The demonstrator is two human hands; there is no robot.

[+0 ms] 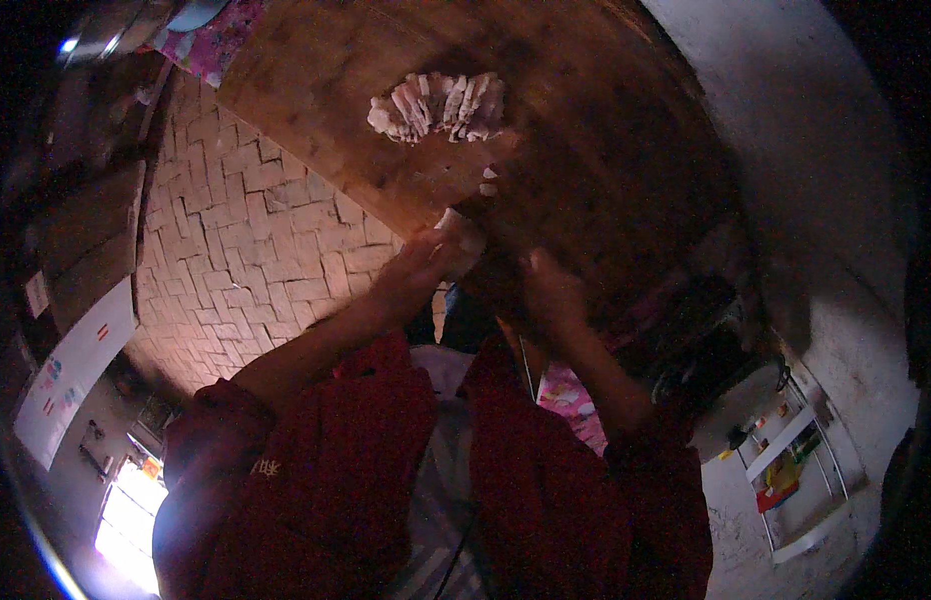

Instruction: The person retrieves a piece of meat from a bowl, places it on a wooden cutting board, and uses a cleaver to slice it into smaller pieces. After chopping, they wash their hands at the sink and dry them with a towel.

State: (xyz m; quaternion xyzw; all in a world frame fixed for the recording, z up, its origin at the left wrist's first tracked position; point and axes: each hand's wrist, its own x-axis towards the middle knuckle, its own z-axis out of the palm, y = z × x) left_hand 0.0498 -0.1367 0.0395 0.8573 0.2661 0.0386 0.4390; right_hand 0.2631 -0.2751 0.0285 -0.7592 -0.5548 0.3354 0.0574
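My left hand [435, 251] is closed on a pale piece of food [459, 229], perhaps meat or fat, at the near edge of a brown wooden table [308, 97]. To its right, my right hand [555, 289] is curled in shadow; whether it grips anything is too dark to tell. Beyond both hands lies a pile of pale sliced strips [439, 105], fanned in a row on the wood. Small pale scraps [488, 184] rest between the pile and my hands.
A brick floor [248, 225] in a herringbone pattern shows to the left of the table. Pink patterned cloth [210, 45] lies at the upper left corner. A pale wall [795, 135] runs along the right, with a white rack [788, 450] holding coloured items at the lower right.
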